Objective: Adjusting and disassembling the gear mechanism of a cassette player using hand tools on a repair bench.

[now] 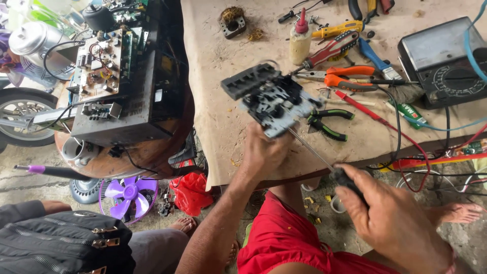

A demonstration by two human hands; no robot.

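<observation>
The black and grey mechanism (274, 99) is held up over the worktop (223, 116), the left hand (265, 152) closed around its lower edge. The right hand (390, 218) grips a screwdriver (324, 160) whose tip touches the mechanism's underside. Beyond the mechanism lie green-handled pliers (327, 124) and orange-handled cutters (345, 77).

Black-grey tape mechanism (274, 99) held tilted above table edge; screwdriver (324, 160) tip against it.
</observation>
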